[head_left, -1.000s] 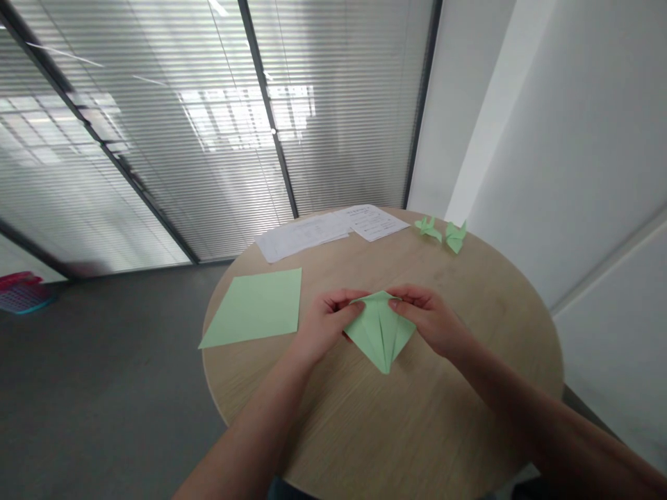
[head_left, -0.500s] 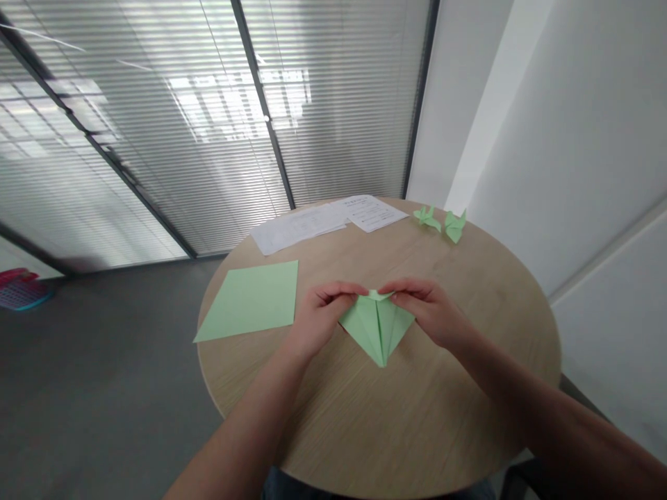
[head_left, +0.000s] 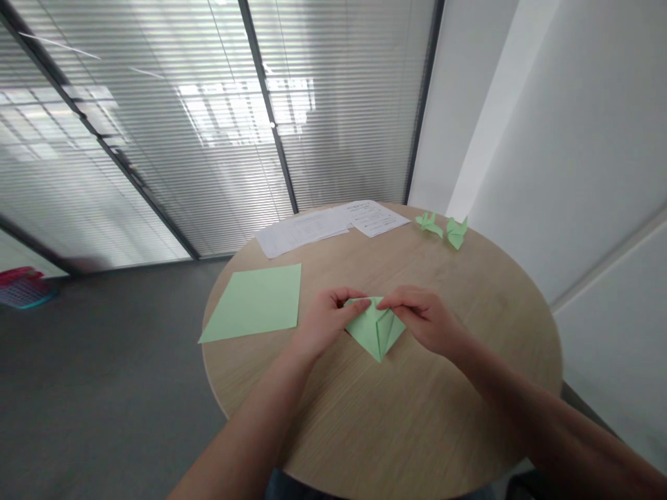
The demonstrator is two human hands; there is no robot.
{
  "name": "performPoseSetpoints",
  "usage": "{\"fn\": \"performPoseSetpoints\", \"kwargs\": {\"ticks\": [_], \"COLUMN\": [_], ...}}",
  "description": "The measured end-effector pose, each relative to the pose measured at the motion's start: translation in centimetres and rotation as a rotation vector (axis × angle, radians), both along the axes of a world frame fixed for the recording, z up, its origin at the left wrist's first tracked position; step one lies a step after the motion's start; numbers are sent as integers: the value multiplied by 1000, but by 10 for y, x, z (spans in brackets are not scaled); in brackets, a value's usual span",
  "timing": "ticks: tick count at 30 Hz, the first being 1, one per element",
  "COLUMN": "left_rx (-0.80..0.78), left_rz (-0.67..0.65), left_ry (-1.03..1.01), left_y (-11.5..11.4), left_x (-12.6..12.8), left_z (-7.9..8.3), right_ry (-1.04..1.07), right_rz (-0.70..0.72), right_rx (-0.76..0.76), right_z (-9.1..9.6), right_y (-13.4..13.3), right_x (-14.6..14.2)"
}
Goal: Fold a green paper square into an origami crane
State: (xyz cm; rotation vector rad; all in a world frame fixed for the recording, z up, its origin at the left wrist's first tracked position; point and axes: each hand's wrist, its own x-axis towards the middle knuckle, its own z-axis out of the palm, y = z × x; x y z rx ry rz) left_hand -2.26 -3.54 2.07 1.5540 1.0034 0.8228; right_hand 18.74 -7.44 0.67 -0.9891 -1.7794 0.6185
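A piece of light green folded paper (head_left: 373, 335) lies over the table in front of me, its point toward me and a crease line down its middle. My left hand (head_left: 329, 318) grips its upper left edge, with the thumb flat on top near the centre. At the upper right, my right hand (head_left: 423, 318) pinches the paper near the middle crease. The fingertips of both hands are close together at the top edge. Fingers of the left hand beneath the paper are hidden.
The round wooden table (head_left: 417, 430) bears a flat green sheet (head_left: 255, 303) at left. White printed sheets (head_left: 307, 230) lie at the back. Two small green origami figures, one winged (head_left: 429, 224) and one beside it (head_left: 456, 232), stand at back right. A basket (head_left: 23, 287) sits on the floor.
My right fingers have moved inward and down from the top edge to the middle crease. The left thumb has slid toward the centre, and the small flap at the top no longer shows.
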Motion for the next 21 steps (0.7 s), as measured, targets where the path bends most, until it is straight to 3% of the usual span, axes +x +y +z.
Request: {"fn": "performPoseSetpoints", "kwargs": {"ticks": [3,10,21], "left_rx": [39,96,131], "left_rz": [28,73,-3], "left_ry": [43,93,185], "left_y": [1,3,4], "left_x": [-1,-2,0], "left_z": [-1,-1,-6], "right_ry": [19,225,127], "right_rz": [22,47,33], "right_rx": [-51,-430,-550], "right_z": [-1,-6,-7], "right_y": [1,4,8], "right_x": [0,0,-2]}}
